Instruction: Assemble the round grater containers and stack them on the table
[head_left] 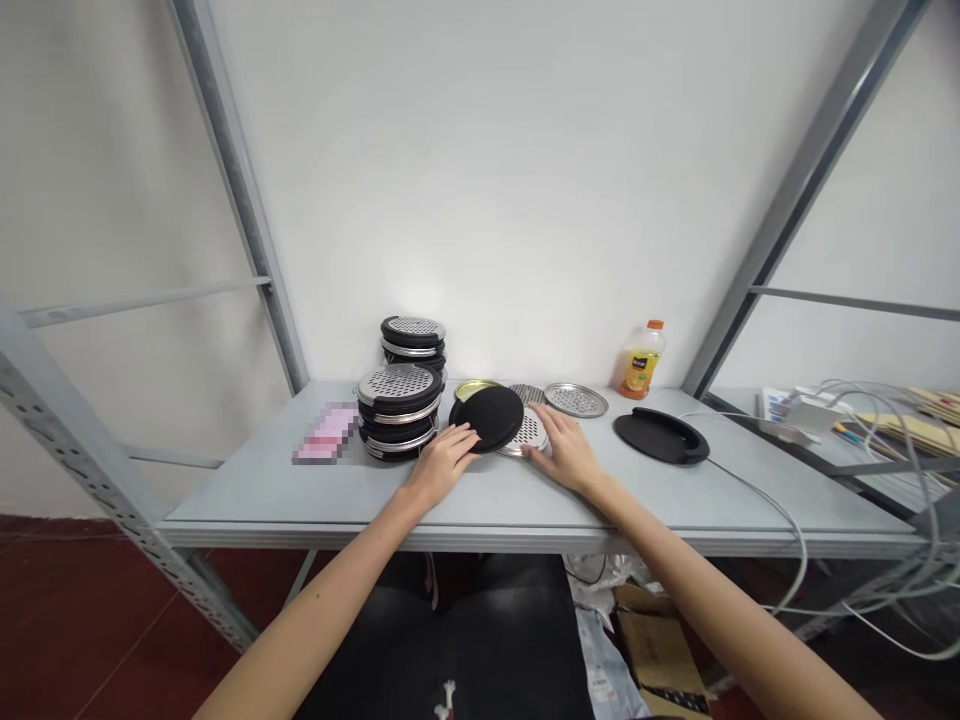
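Observation:
My left hand is closed on the near left edge of a black round disc, which is tilted above the table. Under and beside it lies a silver perforated metal disc, like a round grater plate. At that disc's right edge is my right hand, open with thumb and fingers apart. Behind the black disc show a gold-coloured round plate and another perforated disc, both partly hidden. A silver perforated disc lies farther right.
Stacked black-rimmed grater discs stand left, with a second stack behind. A blurred pink item lies beside them. To the right are a black tray-like holder, an orange-capped bottle and white cables. Metal posts flank the table.

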